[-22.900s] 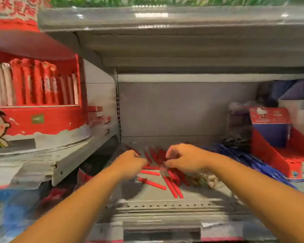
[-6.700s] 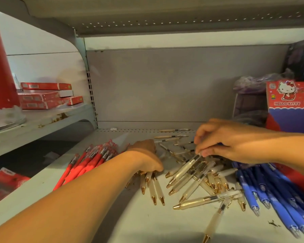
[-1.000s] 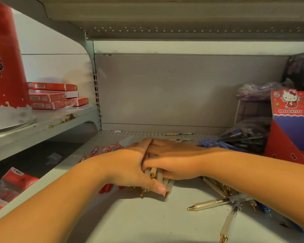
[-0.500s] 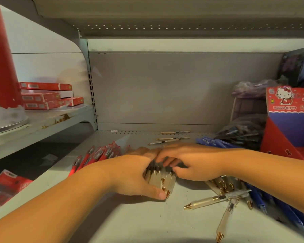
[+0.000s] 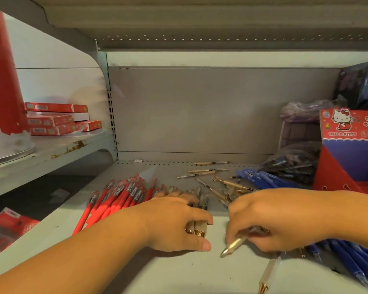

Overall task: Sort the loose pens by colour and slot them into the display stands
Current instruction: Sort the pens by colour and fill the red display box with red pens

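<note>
Right of the red pens (image 5: 119, 198), left hand (image 5: 174, 223) grips the white-pen bundle (image 5: 197, 227), right hand (image 5: 285, 221) pinches a single white pen (image 5: 234, 245): gathering step, next probably joining them tip-aligned.

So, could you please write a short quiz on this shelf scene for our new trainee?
1. True or false: the left hand grips a bundle of green pens.
2. The red pens lie: A. to the left of the left hand; B. to the right of the right hand; C. under the right hand.
3. What do the right hand's fingers pinch?

Key
1. False: it grips white pens with gold tips.
2. A.
3. A single white pen, its gold tip toward the person.
</note>
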Motion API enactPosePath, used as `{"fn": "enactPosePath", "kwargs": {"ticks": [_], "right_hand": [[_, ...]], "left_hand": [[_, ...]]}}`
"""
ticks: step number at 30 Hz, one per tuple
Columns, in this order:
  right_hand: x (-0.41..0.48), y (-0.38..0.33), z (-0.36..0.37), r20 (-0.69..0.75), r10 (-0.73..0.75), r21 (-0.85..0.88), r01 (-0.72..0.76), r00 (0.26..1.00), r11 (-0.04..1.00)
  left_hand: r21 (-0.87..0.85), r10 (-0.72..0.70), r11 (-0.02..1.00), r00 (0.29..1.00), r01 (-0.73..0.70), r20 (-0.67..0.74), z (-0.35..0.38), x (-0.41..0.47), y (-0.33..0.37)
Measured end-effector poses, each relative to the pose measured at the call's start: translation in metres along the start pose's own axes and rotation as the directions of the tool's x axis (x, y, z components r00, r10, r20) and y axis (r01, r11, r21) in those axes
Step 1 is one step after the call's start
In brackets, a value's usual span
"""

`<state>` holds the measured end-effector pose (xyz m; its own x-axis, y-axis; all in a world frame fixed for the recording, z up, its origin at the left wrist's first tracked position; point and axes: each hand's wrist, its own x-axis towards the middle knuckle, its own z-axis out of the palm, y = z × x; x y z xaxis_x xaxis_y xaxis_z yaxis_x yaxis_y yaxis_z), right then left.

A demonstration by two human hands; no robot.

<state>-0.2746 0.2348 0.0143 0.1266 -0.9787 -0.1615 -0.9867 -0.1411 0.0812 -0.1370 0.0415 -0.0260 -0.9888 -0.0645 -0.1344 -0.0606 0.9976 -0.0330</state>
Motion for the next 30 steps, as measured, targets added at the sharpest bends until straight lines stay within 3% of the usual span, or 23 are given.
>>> {"fn": "enactPosePath", "kwargs": {"ticks": [4,10,13,15,18,20,22,25,30], "right_hand": [[0.017,0.004,-0.009,-0.163,-0.066,-0.043,0.06,0.984,0.997],[0.054,0.013,0.017,-0.233,-0.12,-0.099,0.099,0.965,0.99],[0.055,0.016,0.024,-0.259,-0.019,0.036,0.029,0.966,0.999],[0.049,0.023,0.02,-0.285,0.167,0.144,-0.13,0.944,0.981],[0.035,0.042,0.006,-0.151,0.518,0.209,-0.485,0.842,0.849],[0.028,0.051,0.004,-0.016,0.625,0.214,-0.608,0.781,0.765],[0.025,0.053,0.008,0.082,0.657,0.188,-0.66,0.749,0.728],[0.029,0.05,0.014,0.089,0.668,0.202,-0.67,0.739,0.715],[0.04,0.043,0.019,0.116,0.645,0.194,-0.654,0.756,0.731]], "left_hand": [[-0.063,-0.017,0.998,0.999,0.014,-0.047,-0.005,-0.003,-0.005],[-0.174,-0.004,0.985,0.991,-0.019,-0.134,-0.01,-0.008,-0.01],[-0.163,-0.02,0.987,0.993,0.0,-0.121,-0.007,-0.008,-0.01],[-0.126,-0.038,0.992,0.993,0.023,-0.116,-0.006,-0.007,-0.01],[-0.086,-0.019,0.996,0.988,0.005,-0.151,-0.004,-0.006,-0.008],[-0.089,0.049,0.994,0.986,-0.064,-0.157,-0.004,-0.005,-0.003],[-0.046,0.124,0.99,0.986,-0.13,-0.109,-0.003,-0.003,0.003],[-0.01,0.15,0.989,0.987,-0.151,-0.053,0.001,0.001,0.008],[-0.039,0.141,0.988,0.981,-0.148,-0.131,0.003,0.005,0.006]]}}
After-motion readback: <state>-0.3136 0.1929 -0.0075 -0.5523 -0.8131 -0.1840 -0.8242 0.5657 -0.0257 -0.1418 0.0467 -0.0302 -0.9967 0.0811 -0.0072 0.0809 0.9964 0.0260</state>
